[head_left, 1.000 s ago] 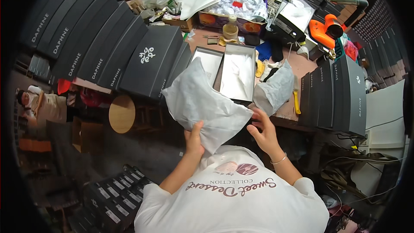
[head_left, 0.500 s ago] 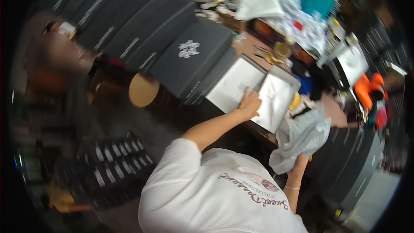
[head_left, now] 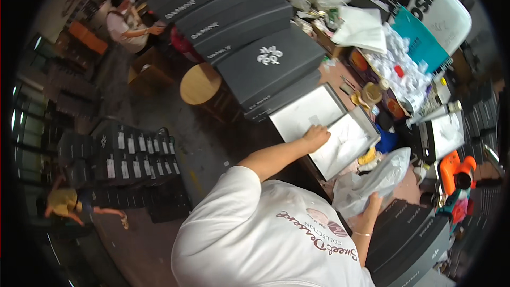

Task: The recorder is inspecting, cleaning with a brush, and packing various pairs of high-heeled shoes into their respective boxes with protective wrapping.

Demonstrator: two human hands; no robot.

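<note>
My left hand (head_left: 317,137) is closed at the edge between the two white-lined parts of an opened grey shoebox (head_left: 303,110). Its curled fingers hide whatever may be in them. White tissue paper (head_left: 346,141) lies in the part on the right, just beyond that hand. Lower right, my right hand (head_left: 371,208) grips a translucent plastic bag (head_left: 374,180) from beneath, in front of the table edge. The bag looks bulky, but its contents cannot be made out.
Dark shoeboxes (head_left: 276,69) are stacked left of the opened one, and more (head_left: 406,228) stand at lower right. Crumpled white paper (head_left: 401,64), a tape roll (head_left: 372,94) and orange heat guns (head_left: 450,174) crowd the bench. A round stool (head_left: 201,84) and two people are leftward.
My left hand's extended index finger has curled in, and the hand now sits closed by the box edge. My right hand still holds the bag. The whole view has shifted.
</note>
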